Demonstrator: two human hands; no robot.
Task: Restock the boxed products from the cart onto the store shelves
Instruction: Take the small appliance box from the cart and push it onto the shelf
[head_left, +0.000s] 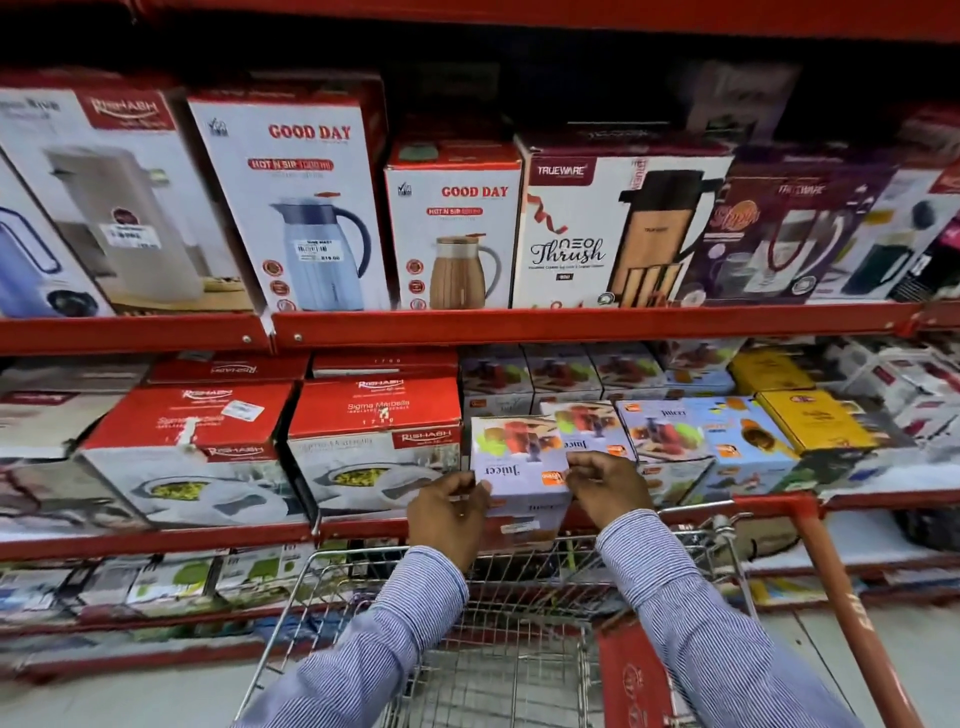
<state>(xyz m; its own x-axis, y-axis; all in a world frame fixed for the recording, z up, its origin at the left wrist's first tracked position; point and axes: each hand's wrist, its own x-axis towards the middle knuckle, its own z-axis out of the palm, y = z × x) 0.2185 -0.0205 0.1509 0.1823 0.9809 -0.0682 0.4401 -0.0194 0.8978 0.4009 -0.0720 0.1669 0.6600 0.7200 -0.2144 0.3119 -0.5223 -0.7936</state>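
Both sets of fingers (470, 486) are closing on one juicer box (519, 467): the left hand (449, 512) is gripping its 9 o'clock edge, the right hand (608, 488) its 3 o'clock edge, at the front lip of the middle shelf (156, 540). Its base is sitting hidden behind the hands. Two Rishabh boxes (374, 441) are standing at 9 o'clock; more juicer boxes, too blurred for counting, at 3 o'clock. The wire cart (509, 654) below is partly cut off.

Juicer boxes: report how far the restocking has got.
Done: several juicer boxes already sit in rows on the middle shelf. In hand: the left hand and right hand hold one more juicer box at the shelf's front edge, not yet released. Left: the visible part of the cart shows no more boxes, so this may be the last.
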